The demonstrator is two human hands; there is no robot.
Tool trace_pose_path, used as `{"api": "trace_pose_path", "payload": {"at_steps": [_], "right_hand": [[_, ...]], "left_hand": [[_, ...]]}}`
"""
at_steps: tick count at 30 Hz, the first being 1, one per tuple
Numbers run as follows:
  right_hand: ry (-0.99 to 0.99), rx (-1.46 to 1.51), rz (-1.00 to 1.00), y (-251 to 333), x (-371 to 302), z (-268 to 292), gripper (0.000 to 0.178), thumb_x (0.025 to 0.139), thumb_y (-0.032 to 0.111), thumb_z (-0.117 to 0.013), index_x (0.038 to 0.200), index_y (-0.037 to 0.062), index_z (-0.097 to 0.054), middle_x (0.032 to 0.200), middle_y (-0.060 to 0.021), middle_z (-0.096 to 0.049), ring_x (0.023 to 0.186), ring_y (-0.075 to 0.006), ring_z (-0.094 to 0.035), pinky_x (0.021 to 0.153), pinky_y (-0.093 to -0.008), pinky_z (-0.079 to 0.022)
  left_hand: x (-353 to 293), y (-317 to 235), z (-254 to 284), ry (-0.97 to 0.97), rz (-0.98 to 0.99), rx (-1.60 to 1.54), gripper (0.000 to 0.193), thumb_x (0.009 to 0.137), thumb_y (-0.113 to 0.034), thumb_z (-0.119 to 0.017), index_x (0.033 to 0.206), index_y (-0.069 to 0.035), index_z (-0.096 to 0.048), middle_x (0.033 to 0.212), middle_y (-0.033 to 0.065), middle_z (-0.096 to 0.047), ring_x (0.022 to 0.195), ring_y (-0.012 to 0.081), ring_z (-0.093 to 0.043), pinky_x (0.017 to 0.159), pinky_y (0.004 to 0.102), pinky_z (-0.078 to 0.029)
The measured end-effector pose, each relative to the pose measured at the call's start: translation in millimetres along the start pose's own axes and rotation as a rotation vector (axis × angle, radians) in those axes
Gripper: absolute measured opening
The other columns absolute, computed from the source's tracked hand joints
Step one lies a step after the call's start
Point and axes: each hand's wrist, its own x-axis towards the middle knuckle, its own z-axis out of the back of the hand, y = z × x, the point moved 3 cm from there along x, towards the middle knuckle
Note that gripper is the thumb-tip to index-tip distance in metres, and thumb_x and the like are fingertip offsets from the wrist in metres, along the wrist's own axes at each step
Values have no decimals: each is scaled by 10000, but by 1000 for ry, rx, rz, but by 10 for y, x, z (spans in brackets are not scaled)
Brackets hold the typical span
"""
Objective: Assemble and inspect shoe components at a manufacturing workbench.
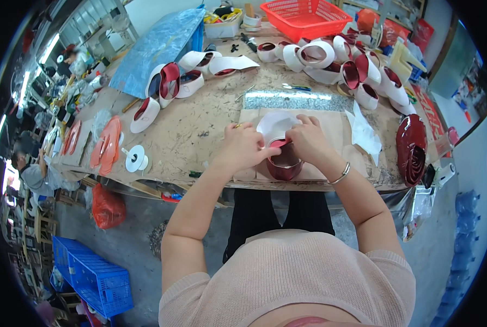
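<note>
- Well, the fingers of the left hand are bent round one side of a dark red and white ring-shaped piece, its thumb on the red rim.
- The fingers of the right hand pinch the opposite side.
- That piece sits at the middle of the near edge of the bench, over a brown sheet.
- Just past it lies a shiny grey slab, with a slim blue tool beyond.
- To the right I see a crumpled white sheet, then a glossy dark red bundle by the near right corner.
- Over toward the left end, near the front edge, are a white reel and translucent orange pieces.
- Similar red and white pieces curve across the far half.
- At the far edge stands a red basket.
</note>
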Motion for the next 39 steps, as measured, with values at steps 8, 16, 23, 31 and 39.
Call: {"api": "trace_pose_path", "payload": {"at_steps": [8,16,23,31,39], "right_hand": [[114,450,-294,-347,0,-56,55,757,80,-636,789,72,-681,762,-91,-672,757,-259,-627,737,-348,-481],[102,1113,-597,-673,-366,-327,126,799,52,-668,899,-14,-629,818,-49,-650,743,-111,-596,676,-253,-482],[327,720,-266,-470,-78,-85,307,731,66,-690,1034,31,-651,878,-102,-673,744,-203,-624,693,-308,-497],[295,828,-415,-647,-301,-349,346,721,121,-733,1023,-5,-621,846,-123,-667,780,-210,-634,697,-332,-503],[298,718,-185,-308,59,-31,948,529,80,-844,1353,-38,-390,1123,-197,-610,1056,-282,-601,903,-352,-485]], "left_hand": [[175,-72,-232,31,16,220,228,734,-309,-746,768,-91,-688,896,68,-677,1014,226,-578,989,467,-310],[-118,455,-614,-75,311,-606,199,730,-203,-760,811,-46,-669,889,59,-689,811,183,-632,754,331,-470],[119,192,-395,75,358,-375,235,708,-316,-751,867,-145,-729,838,21,-696,851,168,-631,777,326,-450],[-21,413,-848,-134,347,-550,222,736,-315,-704,856,-130,-734,774,50,-690,777,178,-649,728,335,-492],[64,181,-837,-299,370,-498,255,745,-352,-680,954,-213,-726,867,57,-695,924,231,-623,907,497,-359]]}}
